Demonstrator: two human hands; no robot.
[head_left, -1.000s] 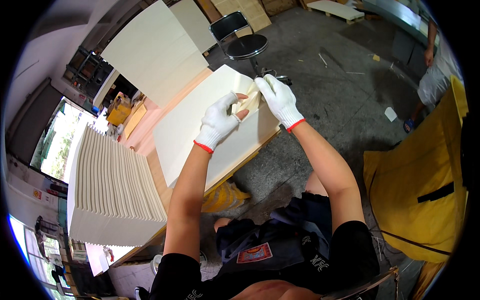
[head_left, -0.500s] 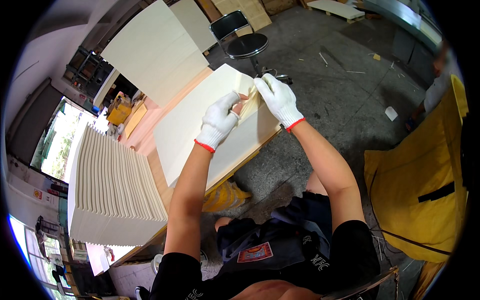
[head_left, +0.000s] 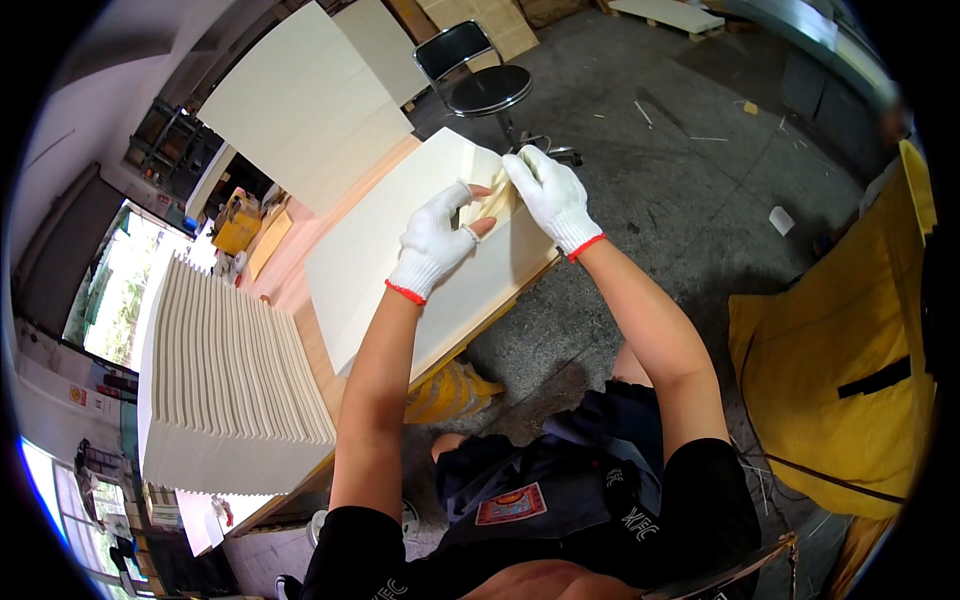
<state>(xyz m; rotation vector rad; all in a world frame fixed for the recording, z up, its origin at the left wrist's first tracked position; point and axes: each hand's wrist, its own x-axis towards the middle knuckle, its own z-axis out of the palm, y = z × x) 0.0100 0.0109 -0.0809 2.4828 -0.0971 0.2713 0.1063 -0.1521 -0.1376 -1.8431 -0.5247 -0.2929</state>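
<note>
A large pale panel or stack of sheets (head_left: 375, 240) lies on the bench in front of me. At its far right corner is a bunch of thin, cream-coloured strips (head_left: 494, 196), folded or fanned out. My left hand (head_left: 432, 240), in a white knit glove with bare thumb and index fingertips, rests over the panel. Its thumb and index finger are spread apart beside the strips, with nothing visibly gripped. My right hand (head_left: 548, 196), also gloved in white, has its fingers closed at the upper end of the strips; the exact grip is partly hidden.
At left stands a thick stack of pale sheets (head_left: 235, 365) with ridged edges. A large upright board (head_left: 310, 110) rises behind the bench. Beyond are a black chair (head_left: 490, 90) and scraps on the floor. Yellow fabric (head_left: 830, 400) hangs at right, with a person partly visible behind it.
My left thumb and index finger have spread wider apart, and the left hand has shifted slightly left. My right hand stays at the strips' upper end. The person at right has moved mostly behind the fabric.
</note>
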